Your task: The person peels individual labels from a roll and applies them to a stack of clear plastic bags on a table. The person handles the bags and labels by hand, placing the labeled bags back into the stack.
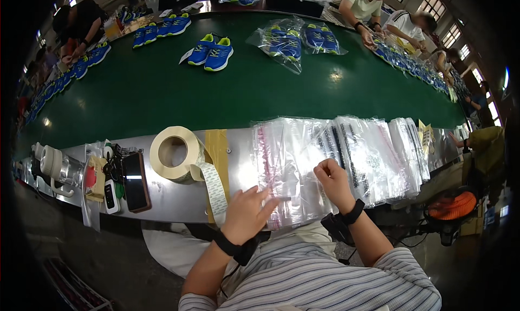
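Note:
My left hand (245, 215) is open, thumb and fingers stretched out over the left edge of the flat clear plastic bags (298, 148). Above the middle of these bags is my right hand (335, 185), its fingers curled in and pressed together. Whatever it may hold is hidden. The bags lie overlapped in stacks on the metal ledge, some with pink or dark print. Left of my left hand stands a big roll of cream labels (161, 148), and its loose strip (215, 189) hangs down toward my wrist.
Beyond the ledge runs a green conveyor belt (162, 94) carrying blue shoes (208, 52) and bagged shoes (284, 43). At left lie a phone (135, 181) and a clear bottle (67, 170). An orange-lit heater (450, 204) stands at right. Several people work along the belt.

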The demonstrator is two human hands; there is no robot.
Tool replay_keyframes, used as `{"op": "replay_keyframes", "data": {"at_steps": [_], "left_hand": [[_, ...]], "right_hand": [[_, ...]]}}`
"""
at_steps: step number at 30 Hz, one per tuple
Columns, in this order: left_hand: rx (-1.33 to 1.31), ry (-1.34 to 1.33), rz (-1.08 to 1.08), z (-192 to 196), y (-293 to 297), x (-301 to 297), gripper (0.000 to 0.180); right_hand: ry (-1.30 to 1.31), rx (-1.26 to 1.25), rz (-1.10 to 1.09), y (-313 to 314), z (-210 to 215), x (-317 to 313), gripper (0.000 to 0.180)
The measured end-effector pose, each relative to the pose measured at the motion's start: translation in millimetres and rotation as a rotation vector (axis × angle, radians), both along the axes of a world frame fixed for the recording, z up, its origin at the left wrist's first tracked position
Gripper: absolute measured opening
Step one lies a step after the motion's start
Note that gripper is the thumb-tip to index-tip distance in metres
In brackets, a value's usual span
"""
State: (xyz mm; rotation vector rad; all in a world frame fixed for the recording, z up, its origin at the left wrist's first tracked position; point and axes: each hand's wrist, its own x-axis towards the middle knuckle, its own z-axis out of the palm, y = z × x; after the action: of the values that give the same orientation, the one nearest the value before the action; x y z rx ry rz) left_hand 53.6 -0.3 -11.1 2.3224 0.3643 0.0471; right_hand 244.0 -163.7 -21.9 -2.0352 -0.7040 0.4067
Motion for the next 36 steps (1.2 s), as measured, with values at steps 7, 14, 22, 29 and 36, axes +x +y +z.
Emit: {"op": "replay_keyframes", "data": {"at_steps": [7, 14, 22, 29, 36], "left_hand": [[-1.581, -0.304, -0.176, 17, -21, 94, 0.036], [-1.561, -0.075, 0.087, -46, -17, 113, 0.033], [-1.467, 0.049, 0.282, -21, -41, 135, 0.049], [-1.858, -0.033, 0.241, 11, -17, 67, 0.069], [-1.341, -0.294, 0.377, -12, -20, 17, 0.040]], "right_hand": [[-0.011, 0.348, 0.185, 12, -22, -11, 0.010], [0.330, 0.179, -0.009, -19, 5, 18, 0.009], [0.494, 0.288, 0.338, -16, 38, 13, 0.026], [-0.459, -0.090, 0.518, -20, 33, -29, 0.069], [-0.458, 0.043, 0.187, 1, 21, -21, 0.008]]}}
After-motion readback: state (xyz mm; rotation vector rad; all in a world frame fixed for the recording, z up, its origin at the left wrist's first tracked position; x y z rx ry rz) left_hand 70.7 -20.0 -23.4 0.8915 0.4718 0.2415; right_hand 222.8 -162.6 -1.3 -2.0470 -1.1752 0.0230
